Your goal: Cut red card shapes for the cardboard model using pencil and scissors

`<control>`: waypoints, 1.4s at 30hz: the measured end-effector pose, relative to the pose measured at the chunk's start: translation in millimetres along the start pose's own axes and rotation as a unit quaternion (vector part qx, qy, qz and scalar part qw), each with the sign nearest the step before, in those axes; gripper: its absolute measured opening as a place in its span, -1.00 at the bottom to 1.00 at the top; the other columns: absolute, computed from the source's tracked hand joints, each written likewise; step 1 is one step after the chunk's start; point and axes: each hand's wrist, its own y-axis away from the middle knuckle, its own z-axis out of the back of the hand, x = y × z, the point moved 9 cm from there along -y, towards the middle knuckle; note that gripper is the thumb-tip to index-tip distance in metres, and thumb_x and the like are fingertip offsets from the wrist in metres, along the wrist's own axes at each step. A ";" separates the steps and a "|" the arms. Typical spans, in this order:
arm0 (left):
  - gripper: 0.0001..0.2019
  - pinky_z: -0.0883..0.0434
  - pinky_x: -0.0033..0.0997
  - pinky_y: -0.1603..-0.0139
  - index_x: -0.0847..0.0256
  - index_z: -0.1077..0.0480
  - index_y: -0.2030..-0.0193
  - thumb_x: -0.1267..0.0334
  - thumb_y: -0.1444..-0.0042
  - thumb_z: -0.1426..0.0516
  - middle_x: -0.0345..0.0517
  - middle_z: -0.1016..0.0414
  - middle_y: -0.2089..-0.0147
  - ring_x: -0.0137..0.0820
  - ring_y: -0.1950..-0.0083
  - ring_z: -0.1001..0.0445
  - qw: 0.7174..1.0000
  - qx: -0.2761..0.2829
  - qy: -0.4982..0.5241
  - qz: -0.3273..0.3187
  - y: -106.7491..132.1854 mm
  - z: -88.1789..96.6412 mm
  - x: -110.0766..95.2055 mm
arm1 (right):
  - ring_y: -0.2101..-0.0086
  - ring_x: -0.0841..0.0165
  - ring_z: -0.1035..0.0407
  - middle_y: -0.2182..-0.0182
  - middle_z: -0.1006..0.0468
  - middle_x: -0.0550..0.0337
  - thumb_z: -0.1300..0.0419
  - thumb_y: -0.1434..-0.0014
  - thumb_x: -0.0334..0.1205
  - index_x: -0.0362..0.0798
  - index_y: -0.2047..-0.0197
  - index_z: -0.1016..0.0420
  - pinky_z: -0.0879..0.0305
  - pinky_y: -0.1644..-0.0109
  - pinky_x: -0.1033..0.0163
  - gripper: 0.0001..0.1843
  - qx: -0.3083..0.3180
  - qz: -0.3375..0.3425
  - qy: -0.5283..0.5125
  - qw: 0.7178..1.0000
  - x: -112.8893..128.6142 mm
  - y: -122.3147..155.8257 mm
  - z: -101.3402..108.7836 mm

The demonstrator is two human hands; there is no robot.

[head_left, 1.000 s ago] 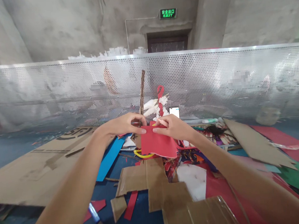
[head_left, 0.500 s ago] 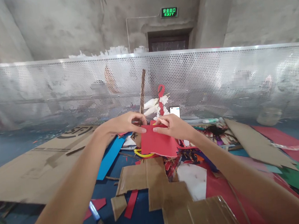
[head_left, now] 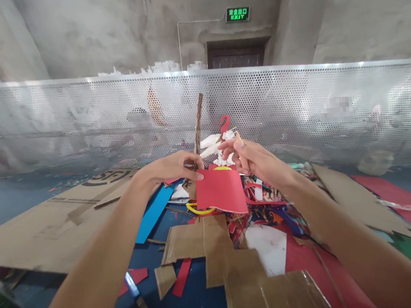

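Note:
My left hand point(head_left: 176, 167) pinches the top left corner of a red paper sheet point(head_left: 221, 191) and holds it up over the cluttered blue table. My right hand point(head_left: 254, 158) is off the sheet, raised just right of its top edge, fingers loosely apart with one pointing up and nothing visible in them. It is close to a small model behind the sheet: an upright brown stick point(head_left: 198, 124), white paper tufts point(head_left: 213, 145) and a red hook shape point(head_left: 225, 123).
Brown cardboard pieces point(head_left: 216, 250) lie in front of the sheet, and a large cardboard sheet point(head_left: 50, 221) lies at the left. A blue strip point(head_left: 152, 213), a yellow ring point(head_left: 196, 211), a utility knife point(head_left: 137, 298), a white scrap point(head_left: 266, 244) and red paper point(head_left: 400, 191) lie around. A perforated metal screen point(head_left: 312, 107) closes off the far edge.
My right hand let go of the red sheet's top edge and rose up and back toward the model. My left hand kept its hold on the sheet.

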 end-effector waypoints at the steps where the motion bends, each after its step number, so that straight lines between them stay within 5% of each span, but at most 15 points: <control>1: -0.77 -0.28 -0.42 0.32 0.19 -0.49 0.25 0.12 -0.02 -0.33 -0.17 -0.46 0.28 -0.42 0.32 -0.39 1.000 0.000 -0.004 0.001 0.2 0.4 0.0 | 0.42 0.42 -0.22 0.22 -0.47 0.07 0.03 -0.42 0.14 -0.07 -0.07 -0.48 -0.24 0.37 0.26 -0.50 0.035 -0.012 -0.037 0.999 0.6 1.9 -5.7; 6: -0.77 -0.29 -0.41 0.28 0.19 -0.51 0.24 0.12 -0.01 -0.32 -0.15 -0.48 0.24 -0.38 0.26 -0.41 0.999 -0.010 -0.050 -0.003 0.8 3.2 -2.1 | 0.42 0.48 -0.27 0.25 -0.49 0.13 -0.15 -0.39 -0.02 -0.11 -0.19 -0.48 -0.25 0.35 0.33 -0.56 0.202 -0.034 0.008 0.979 5.8 16.1 -34.8; 10: -0.75 -0.29 -0.40 0.26 0.19 -0.51 0.24 0.10 -0.01 -0.32 -0.15 -0.47 0.26 -0.37 0.26 -0.41 0.998 -0.015 -0.061 -0.003 1.4 4.2 -2.6 | 0.43 0.48 -0.33 0.34 -0.54 0.16 -0.06 -0.44 0.01 -0.14 -0.24 -0.42 -0.32 0.32 0.35 -0.51 0.356 -0.002 0.021 0.934 8.3 34.4 -66.8; 12: -0.75 -0.28 -0.40 0.28 0.19 -0.50 0.25 0.09 -0.01 -0.32 -0.15 -0.46 0.27 -0.38 0.28 -0.40 0.998 -0.013 -0.057 -0.001 1.6 3.8 -2.1 | 0.40 0.46 -0.37 0.35 -0.55 0.17 0.00 -0.47 -0.03 -0.11 -0.39 -0.23 -0.34 0.31 0.36 -0.46 0.391 0.007 0.011 0.920 7.6 40.3 -77.7; 15: -0.74 -0.28 -0.41 0.31 0.19 -0.51 0.24 0.07 -0.02 -0.31 -0.16 -0.45 0.28 -0.40 0.31 -0.39 0.999 -0.007 -0.052 -0.004 1.9 3.2 -2.2 | 0.48 0.51 -0.37 0.23 -0.57 0.13 0.06 -0.49 -0.15 0.01 -0.49 -0.02 -0.33 0.41 0.40 -0.44 0.372 0.022 -0.035 0.927 11.6 38.8 -83.4; 17: -0.75 -0.28 -0.41 0.30 0.19 -0.51 0.25 0.08 -0.01 -0.31 -0.16 -0.45 0.27 -0.40 0.30 -0.39 0.999 -0.006 -0.052 -0.010 1.9 3.3 -3.3 | 0.52 0.53 -0.38 0.21 -0.59 0.10 0.05 -0.48 -0.20 -0.02 -0.34 -0.29 -0.34 0.46 0.40 -0.57 0.347 0.034 -0.081 0.934 17.0 36.0 -82.9; 20: -0.78 -0.30 -0.39 0.26 0.19 -0.52 0.26 0.13 0.00 -0.31 -0.15 -0.45 0.26 -0.39 0.28 -0.40 0.999 -0.007 -0.053 -0.011 1.6 3.7 -3.7 | 0.35 0.41 -0.54 0.38 -0.62 0.16 0.07 -0.46 -0.30 -0.05 -0.03 -0.54 -0.50 0.22 0.28 -0.65 0.316 0.079 -0.086 0.942 24.3 33.1 -79.1; 24: -0.77 -0.34 -0.36 0.17 0.20 -0.51 0.26 0.11 -0.02 -0.31 -0.12 -0.46 0.22 -0.34 0.20 -0.42 0.999 0.001 -0.032 -0.020 1.2 2.2 -4.0 | 0.06 0.31 -0.54 0.22 -0.68 0.12 -0.07 -0.34 -0.42 0.00 0.03 -0.52 -0.47 -0.05 0.13 -0.74 0.239 0.185 -0.015 0.953 29.3 29.4 -72.1; 27: -0.78 -0.33 -0.35 0.17 0.19 -0.52 0.27 0.11 -0.02 -0.32 -0.13 -0.46 0.22 -0.34 0.20 -0.42 0.999 -0.003 -0.032 -0.020 1.4 2.6 -3.4 | 0.07 0.31 -0.52 0.12 -0.66 0.09 -0.15 -0.27 -0.44 -0.03 0.06 -0.53 -0.46 -0.02 0.14 -0.77 0.180 0.240 0.105 0.948 26.0 27.9 -75.0; 32: -0.77 -0.30 -0.36 0.19 0.20 -0.51 0.26 0.10 -0.03 -0.32 -0.15 -0.46 0.23 -0.36 0.23 -0.41 0.998 -0.015 -0.057 -0.013 2.6 4.3 -4.8 | 0.06 0.31 -0.50 0.06 -0.66 0.10 -0.14 -0.34 -0.36 -0.04 -0.17 -0.47 -0.38 -0.11 0.08 -0.65 0.147 0.322 0.192 0.915 24.3 32.4 -83.8; 36: -0.75 -0.29 -0.37 0.21 0.20 -0.51 0.24 0.09 -0.02 -0.32 -0.12 -0.48 0.21 -0.34 0.20 -0.41 0.998 -0.017 -0.064 -0.009 2.7 4.3 -5.8 | 0.13 0.32 -0.52 0.08 -0.68 0.16 -0.21 -0.35 -0.21 0.02 -0.12 -0.53 -0.39 -0.06 0.08 -0.70 0.119 0.315 0.198 0.920 16.3 29.2 -80.2; 42: -0.77 -0.29 -0.35 0.17 0.20 -0.51 0.26 0.11 -0.03 -0.31 -0.13 -0.48 0.21 -0.33 0.18 -0.40 0.997 -0.016 -0.073 -0.020 1.7 4.9 -3.1 | 0.12 0.33 -0.54 0.13 -0.69 0.16 -0.18 -0.34 -0.25 0.01 0.02 -0.60 -0.43 -0.01 0.14 -0.79 0.104 0.268 0.211 0.934 11.2 25.0 -74.5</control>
